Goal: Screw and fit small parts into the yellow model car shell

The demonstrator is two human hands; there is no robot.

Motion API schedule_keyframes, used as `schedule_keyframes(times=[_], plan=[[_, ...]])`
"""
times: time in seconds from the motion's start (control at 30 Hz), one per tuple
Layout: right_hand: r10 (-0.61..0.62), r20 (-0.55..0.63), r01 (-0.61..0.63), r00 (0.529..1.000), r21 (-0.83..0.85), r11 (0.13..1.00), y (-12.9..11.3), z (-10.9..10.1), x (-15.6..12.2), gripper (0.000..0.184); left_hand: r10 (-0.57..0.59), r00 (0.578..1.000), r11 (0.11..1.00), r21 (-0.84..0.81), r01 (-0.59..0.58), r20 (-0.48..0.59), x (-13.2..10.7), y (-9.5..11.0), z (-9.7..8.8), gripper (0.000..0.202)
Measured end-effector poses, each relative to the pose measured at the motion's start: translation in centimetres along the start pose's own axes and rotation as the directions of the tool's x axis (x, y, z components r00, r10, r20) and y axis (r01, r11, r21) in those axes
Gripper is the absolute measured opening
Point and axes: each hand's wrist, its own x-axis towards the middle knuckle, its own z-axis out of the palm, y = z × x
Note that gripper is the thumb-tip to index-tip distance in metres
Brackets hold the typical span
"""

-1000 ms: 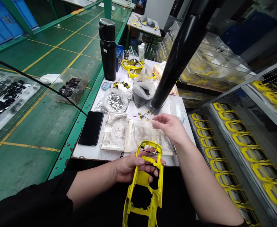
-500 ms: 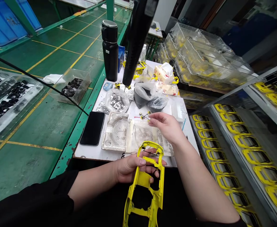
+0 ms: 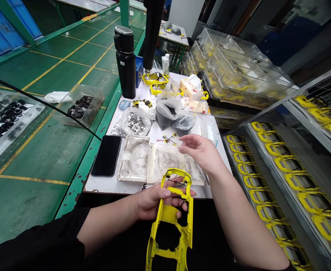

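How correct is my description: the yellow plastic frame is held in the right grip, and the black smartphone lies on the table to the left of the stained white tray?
One detail is wrong: the head view shows the yellow plastic frame in the left grip. The black smartphone does lie on the table, left of the stained white tray.

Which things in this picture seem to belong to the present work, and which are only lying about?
Probably the job:
yellow frame, in the left hand
small wired parts near the right hand
bag of silvery pieces

Probably just lying about:
phone
black flask
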Motion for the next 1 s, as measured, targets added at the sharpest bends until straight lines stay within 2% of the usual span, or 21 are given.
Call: schedule_keyframes(times=[0.17, 0.33, 0.4, 0.53, 0.7, 0.83, 1.0], plan=[[0.009, -0.063, -0.01, 0.998, -0.017, 1.0, -0.3, -0.7, -0.3, 0.048, 0.004, 1.0, 1.0, 0.009, -0.004, -0.001, 0.0, 0.0, -0.2, 0.08], [0.053, -0.103, -0.049, 0.993, 0.04, 0.998, 0.2, -0.7, 0.3, 0.055, 0.011, 1.0, 1.0, 0.002, -0.011, 0.026, 0.1, -0.1, -0.6, 0.08], [0.027, -0.104, -0.026, 0.994, 0.016, 1.0, 0.4, -0.4, 0.8, 0.053, 0.014, 1.0, 1.0, -0.004, -0.013, 0.022, 0.1, -0.2, -0.6, 0.079], [-0.087, -0.107, 0.072, 0.991, -0.135, 0.988, 0.3, 0.7, 2.2, 0.042, 0.012, 1.0, 1.0, -0.001, -0.012, 0.008, 0.1, -0.1, -0.3, 0.081], [-0.14, 0.014, 0.141, 0.99, -0.149, 0.979, -1.5, 3.3, 3.3, 0.044, 0.009, 1.0, 1.0, 0.011, -0.009, 0.001, 0.2, 0.1, 0.0, 0.082], [-0.22, 0.186, 0.22, 0.958, 0.02, 0.975, -4.3, 5.8, 3.6, 0.046, 0.024, 1.0, 1.0, 0.019, -0.024, 0.009, 0.2, 0.0, 0.0, 0.082], [-0.261, 0.277, 0.214, 0.925, 0.188, 0.958, -6.8, 7.8, 3.8, 0.038, 0.029, 0.999, 0.999, 0.013, -0.03, 0.023, 0.2, -0.1, -0.2, 0.081]])
